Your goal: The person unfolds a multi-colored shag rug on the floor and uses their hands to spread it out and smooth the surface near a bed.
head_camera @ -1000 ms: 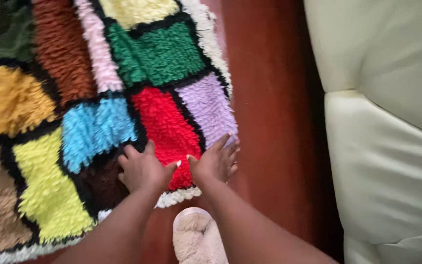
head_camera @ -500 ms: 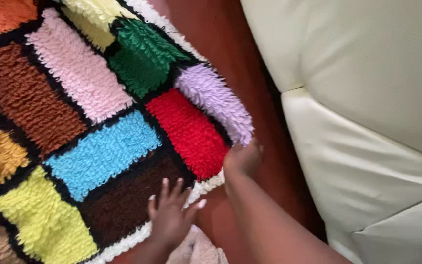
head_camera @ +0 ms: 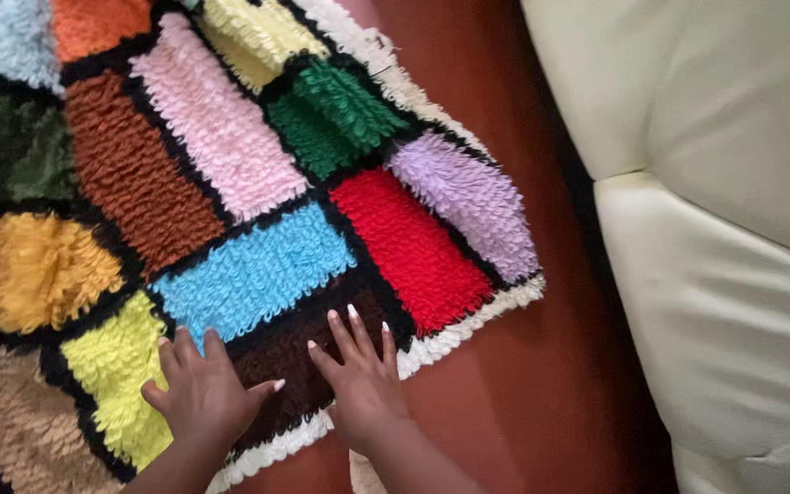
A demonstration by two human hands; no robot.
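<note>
Both hands lay flat on the rug [head_camera: 230,183], fingers spread, gripping nothing. The left hand [head_camera: 201,395] pressed on the seam where the lime patch [head_camera: 112,375] met the dark brown patch [head_camera: 299,352], its thumb pointing toward 3 o'clock. The right hand [head_camera: 361,384] sat just beside it at 3 o'clock, palm over the rug's white edge [head_camera: 468,327] and fingertips reaching toward 12 o'clock onto the dark brown patch. The blue patch [head_camera: 258,270] lay at 12 o'clock from the left hand; the red patch [head_camera: 413,247] lay at 1 o'clock from the right hand, with the lilac patch [head_camera: 468,201] beyond it. The rug rested on a reddish-brown floor [head_camera: 523,384], its corner pointing toward 3 o'clock, near a cream sofa [head_camera: 724,238] on the right.
</note>
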